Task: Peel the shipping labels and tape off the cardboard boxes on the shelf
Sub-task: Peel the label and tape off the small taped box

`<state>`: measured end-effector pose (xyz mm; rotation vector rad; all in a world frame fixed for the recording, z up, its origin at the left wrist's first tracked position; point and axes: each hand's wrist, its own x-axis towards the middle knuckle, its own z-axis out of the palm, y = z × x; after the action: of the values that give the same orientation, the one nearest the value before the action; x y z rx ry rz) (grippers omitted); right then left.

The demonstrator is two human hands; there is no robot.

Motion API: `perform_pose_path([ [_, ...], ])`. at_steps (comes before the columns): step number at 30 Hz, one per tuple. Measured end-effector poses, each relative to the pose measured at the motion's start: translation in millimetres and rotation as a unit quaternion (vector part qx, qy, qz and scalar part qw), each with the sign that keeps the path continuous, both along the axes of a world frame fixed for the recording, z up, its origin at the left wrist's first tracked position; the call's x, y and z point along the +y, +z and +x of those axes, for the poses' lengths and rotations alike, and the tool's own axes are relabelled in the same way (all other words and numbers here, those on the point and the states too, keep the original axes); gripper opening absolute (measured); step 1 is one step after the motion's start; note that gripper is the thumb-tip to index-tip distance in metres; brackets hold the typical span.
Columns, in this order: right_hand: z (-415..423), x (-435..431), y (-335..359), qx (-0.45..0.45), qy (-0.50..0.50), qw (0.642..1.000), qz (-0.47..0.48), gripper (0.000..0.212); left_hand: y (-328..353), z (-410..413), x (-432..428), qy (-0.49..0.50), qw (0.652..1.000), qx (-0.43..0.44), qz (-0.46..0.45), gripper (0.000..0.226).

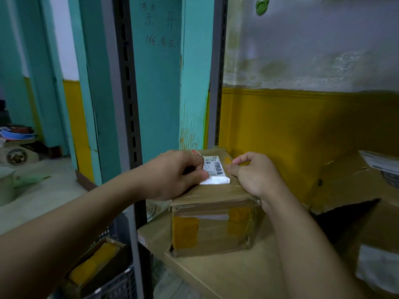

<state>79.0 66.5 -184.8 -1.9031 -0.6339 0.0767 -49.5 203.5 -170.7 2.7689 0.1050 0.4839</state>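
A small cardboard box (212,227) wrapped in clear tape with yellow tape patches sits on a flat sheet of cardboard on the shelf. On its top lies a white shipping label (214,168) with a barcode, its near edge lifted and folded back. My left hand (172,175) pinches that lifted edge between thumb and fingers. My right hand (253,173) rests on the box top just right of the label, fingers curled with the fingertips pressing down on the cardboard.
A grey slotted shelf post (127,104) stands left of the box. A larger torn cardboard box (354,190) with its own label lies to the right. Below left, a dark crate (116,283) holds another taped box. The yellow and white wall is behind.
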Motion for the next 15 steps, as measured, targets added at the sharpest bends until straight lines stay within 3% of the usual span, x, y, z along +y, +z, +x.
perform_pose_path([
  [10, 0.3, 0.2, -0.4, -0.018, -0.028, 0.999, -0.016, 0.010, 6.6, 10.3, -0.3, 0.022, 0.999, 0.028, 0.004, 0.031],
  [13, -1.2, -3.1, 0.4, -0.041, -0.010, 0.999, -0.024, 0.044, 6.2, 16.5, 0.1, 0.015, 1.000, 0.021, -0.001, 0.031],
  [15, -1.7, -5.3, 1.2, -0.056, 0.003, 0.998, -0.024, 0.055, 3.2, 20.5, -0.2, 0.014, 1.000, 0.008, -0.007, 0.031],
])
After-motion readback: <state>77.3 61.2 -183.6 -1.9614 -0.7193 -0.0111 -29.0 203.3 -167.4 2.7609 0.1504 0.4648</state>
